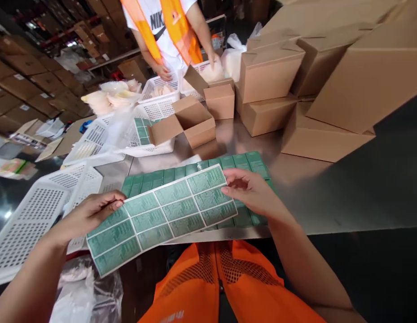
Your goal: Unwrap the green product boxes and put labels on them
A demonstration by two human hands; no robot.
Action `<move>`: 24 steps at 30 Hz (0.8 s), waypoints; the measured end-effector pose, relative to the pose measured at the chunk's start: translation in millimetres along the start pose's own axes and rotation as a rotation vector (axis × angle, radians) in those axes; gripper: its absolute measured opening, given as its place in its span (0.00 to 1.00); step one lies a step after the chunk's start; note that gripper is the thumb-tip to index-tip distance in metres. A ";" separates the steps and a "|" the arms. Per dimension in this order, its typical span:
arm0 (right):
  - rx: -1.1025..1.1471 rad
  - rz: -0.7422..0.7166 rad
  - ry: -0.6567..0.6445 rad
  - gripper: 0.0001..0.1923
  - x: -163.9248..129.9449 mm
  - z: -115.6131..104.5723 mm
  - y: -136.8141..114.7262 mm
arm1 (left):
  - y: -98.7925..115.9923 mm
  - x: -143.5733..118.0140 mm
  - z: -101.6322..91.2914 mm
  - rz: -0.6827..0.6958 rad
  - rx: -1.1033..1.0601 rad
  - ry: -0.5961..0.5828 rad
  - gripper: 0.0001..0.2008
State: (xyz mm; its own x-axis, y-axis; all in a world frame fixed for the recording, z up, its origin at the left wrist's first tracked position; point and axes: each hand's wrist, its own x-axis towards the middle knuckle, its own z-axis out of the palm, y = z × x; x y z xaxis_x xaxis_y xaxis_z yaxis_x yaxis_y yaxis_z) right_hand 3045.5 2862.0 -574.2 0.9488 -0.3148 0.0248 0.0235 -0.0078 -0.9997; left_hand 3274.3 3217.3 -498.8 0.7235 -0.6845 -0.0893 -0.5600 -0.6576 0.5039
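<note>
left hand (pixel 90 214) + right hand (pixel 252 190): grasp label sheet (pixel 161 215) ends | above sheet stack (pixel 242 163) | all labels unpeeled; open box (pixel 191 121) beyond stack, unlabelled

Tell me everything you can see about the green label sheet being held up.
The label sheet is a flat, glossy rectangle of green labels with fine pale print, in a grid split by white lines. It tilts, lower at the left. The left hand pinches its left edge, the right hand its right edge, above more green sheets lying on the table.
</note>
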 end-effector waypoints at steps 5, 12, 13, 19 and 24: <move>-0.248 0.052 -0.307 0.25 -2.0 17.8 3.4 | -3.1 -3.1 -17.9 -0.039 -0.017 -0.275 0.23; -0.303 -0.033 -0.543 0.27 0.7 63.5 8.9 | 77.3 33.4 -9.5 0.238 0.188 -0.634 0.10; -0.298 -0.073 -0.505 0.24 1.1 73.0 8.4 | 96.5 40.3 -5.0 0.319 0.266 -0.645 0.10; -0.008 -0.282 0.237 0.08 8.1 83.2 8.7 | 171.6 48.3 -3.5 0.699 0.466 0.200 0.16; 0.323 -0.249 0.464 0.11 4.5 64.1 12.1 | 126.5 50.3 27.4 0.530 -0.392 0.515 0.44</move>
State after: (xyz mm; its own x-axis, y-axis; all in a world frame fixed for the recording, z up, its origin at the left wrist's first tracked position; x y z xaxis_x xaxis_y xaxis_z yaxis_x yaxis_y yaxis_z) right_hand 3070.2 2921.4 -586.1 0.6684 -0.7210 0.1827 0.3901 0.1306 -0.9115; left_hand 3228.9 3091.0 -463.2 0.5516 -0.5801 0.5994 -0.7657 -0.0672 0.6397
